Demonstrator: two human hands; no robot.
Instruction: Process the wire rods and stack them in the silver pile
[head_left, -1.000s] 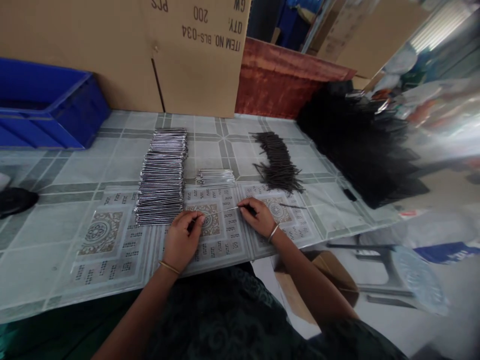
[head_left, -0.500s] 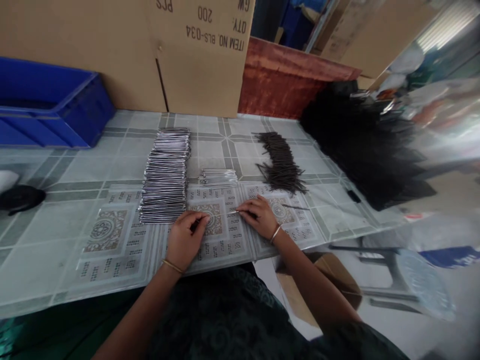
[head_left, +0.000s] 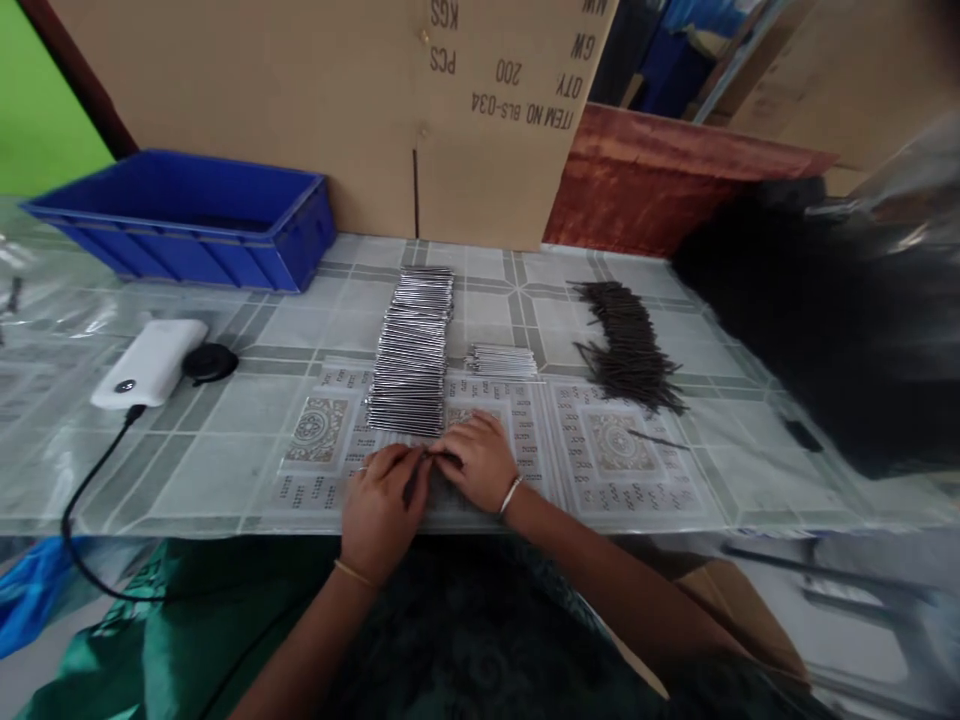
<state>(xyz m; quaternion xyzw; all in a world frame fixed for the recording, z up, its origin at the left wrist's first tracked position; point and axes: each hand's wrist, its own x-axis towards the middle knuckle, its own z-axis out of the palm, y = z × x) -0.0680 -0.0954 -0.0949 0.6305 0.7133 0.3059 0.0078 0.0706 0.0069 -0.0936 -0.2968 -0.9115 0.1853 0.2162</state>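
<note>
My left hand (head_left: 386,505) is closed in a pinch, its fingertips against those of my right hand (head_left: 480,460). The thin metal rod that showed between the hands a moment ago is now hidden by the fingers. My right hand is closed too, but what it pinches is too small to make out. Just beyond the hands lies a long stack of shiny metal rods (head_left: 411,355). To its right are a small bunch of thinner silvery rods (head_left: 502,361) and a pile of dark brown thin sticks (head_left: 630,345). One loose dark stick (head_left: 660,440) lies right of my right hand.
A blue crate (head_left: 210,225) stands at the back left before a cardboard sheet (head_left: 480,170). A white device (head_left: 150,362) with a black cable and a round black object (head_left: 210,362) lie at left. A large black heap (head_left: 817,320) covers the table's right side.
My hands have come together from a short gap apart, and the rod between them no longer shows. The view has turned left, bringing the whole blue crate and the white device into sight.
</note>
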